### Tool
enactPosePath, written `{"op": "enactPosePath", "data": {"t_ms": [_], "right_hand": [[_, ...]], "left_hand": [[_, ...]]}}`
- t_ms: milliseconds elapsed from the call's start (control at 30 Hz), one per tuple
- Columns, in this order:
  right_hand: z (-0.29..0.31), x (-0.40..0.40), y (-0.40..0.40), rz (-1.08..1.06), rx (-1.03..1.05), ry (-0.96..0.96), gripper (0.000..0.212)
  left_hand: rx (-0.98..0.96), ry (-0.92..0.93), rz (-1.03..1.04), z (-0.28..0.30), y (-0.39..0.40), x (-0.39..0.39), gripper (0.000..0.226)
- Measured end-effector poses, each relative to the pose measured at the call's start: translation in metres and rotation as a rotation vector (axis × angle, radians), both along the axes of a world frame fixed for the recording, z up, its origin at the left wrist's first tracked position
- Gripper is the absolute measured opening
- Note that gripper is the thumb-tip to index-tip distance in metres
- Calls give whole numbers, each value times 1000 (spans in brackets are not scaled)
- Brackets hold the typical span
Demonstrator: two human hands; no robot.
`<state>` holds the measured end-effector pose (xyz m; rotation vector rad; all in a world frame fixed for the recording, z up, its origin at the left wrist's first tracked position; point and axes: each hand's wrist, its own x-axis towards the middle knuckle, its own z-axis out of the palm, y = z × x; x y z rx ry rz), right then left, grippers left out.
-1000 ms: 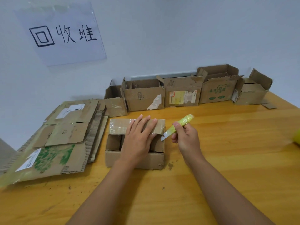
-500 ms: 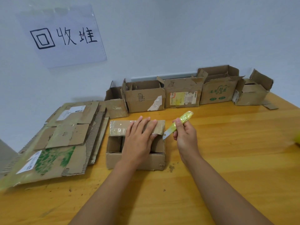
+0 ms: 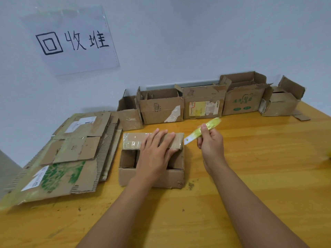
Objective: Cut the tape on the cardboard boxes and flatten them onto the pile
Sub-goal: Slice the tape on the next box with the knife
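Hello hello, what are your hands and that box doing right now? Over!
Left hand flat on small brown cardboard box. Right hand grips yellow-green utility knife, blade beside box corner. Nothing blocking.

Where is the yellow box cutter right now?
The yellow box cutter is in the right hand, blade tip at the right end of the near box.

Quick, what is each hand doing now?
Left hand: open, pressing flat on the box.
Right hand: holding the knife.

Even, bright light; my arms throw soft shadows on the bench [image 3: 268, 167]. Edges bow and blur slightly.
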<state>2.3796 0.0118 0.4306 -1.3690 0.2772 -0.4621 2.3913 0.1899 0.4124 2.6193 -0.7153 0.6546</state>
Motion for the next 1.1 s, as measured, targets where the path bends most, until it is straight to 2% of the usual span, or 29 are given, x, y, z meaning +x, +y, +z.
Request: {"op": "enactPosePath", "data": {"t_ms": [100,300,367,633,733,800,867,1000,1067,1100], "right_hand": [[0,0,-2,-2,34,-29,29],[-13,2,7,99,-119,22,41],[-11,4,8,90,-110,7,38],[-8,6,6,70,39,-56,30],[3,5,-5,-28,273,-125,25],[7,4,-12,-15,355,-188,21],[6,0,-7,81,228,-241,24],[0,-6,18,220,-293,-271,27],[-5,-7,23,218,-479,-254,27],[-9,-8,25,192,-534,-259,27]], "left_hand": [[3,-13,5,-1,0,0,53],[12,-41,13,-3,0,0,50],[3,-49,14,-4,1,-1,49],[-27,-72,12,-3,1,-3,49],[-33,-62,-5,-3,2,-5,49],[-28,-68,-19,-4,2,-5,51],[-31,-72,-49,-3,3,-6,53],[-109,-40,-160,2,6,-12,58],[-166,-82,-75,3,9,-19,58],[-211,-121,38,4,11,-22,56]]}}
